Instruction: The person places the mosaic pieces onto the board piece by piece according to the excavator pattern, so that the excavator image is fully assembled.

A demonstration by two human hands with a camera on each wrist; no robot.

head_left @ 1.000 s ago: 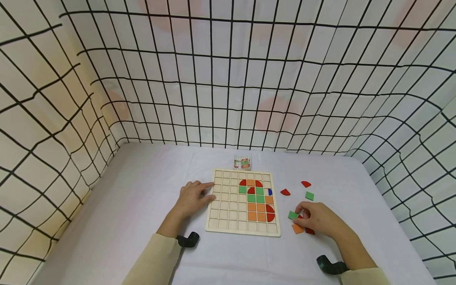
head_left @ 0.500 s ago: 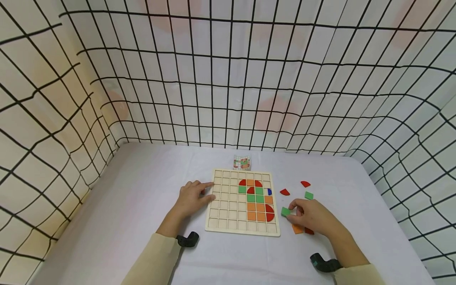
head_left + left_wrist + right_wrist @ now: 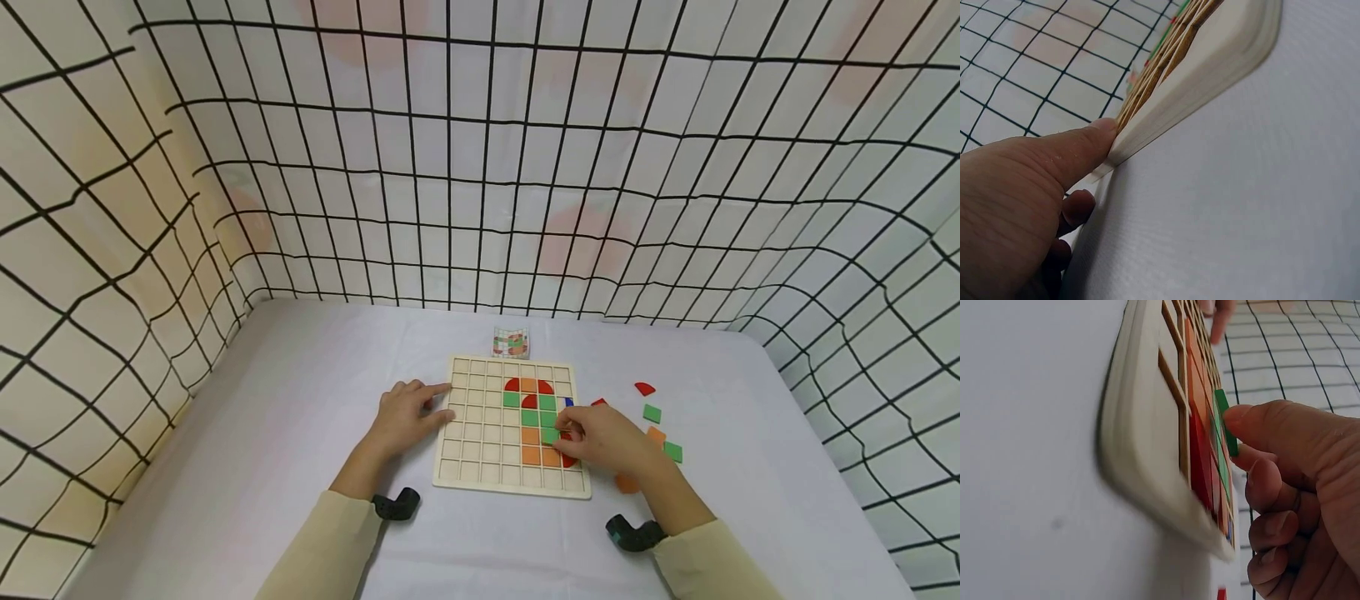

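Note:
A wooden grid board point(image 3: 480, 475) lies on the white cloth, with red, orange, green and blue tiles set in its right part. My right hand point(image 3: 603, 437) is over those tiles and pinches a green square tile point(image 3: 1227, 422) between thumb and index finger. In the right wrist view the tile is tilted just above the board's surface, its other fingers curled below. My left hand point(image 3: 405, 417) rests at the board's left edge, thumb point(image 3: 1100, 140) and index finger reaching onto the rim. Part of the red and blue tiles is hidden behind my right hand.
Loose tiles lie right of the board: a red quarter-circle point(image 3: 644, 388), green squares point(image 3: 652, 413) and orange squares point(image 3: 627, 483), some partly under my right arm. A small pattern card point(image 3: 511, 342) stands behind the board. Black netting point(image 3: 487, 208) encloses the table's back and sides.
My right hand has moved left from the loose tiles to over the board, carrying the green square tile. Orange and green tiles it covered now show. My left hand has stayed in place.

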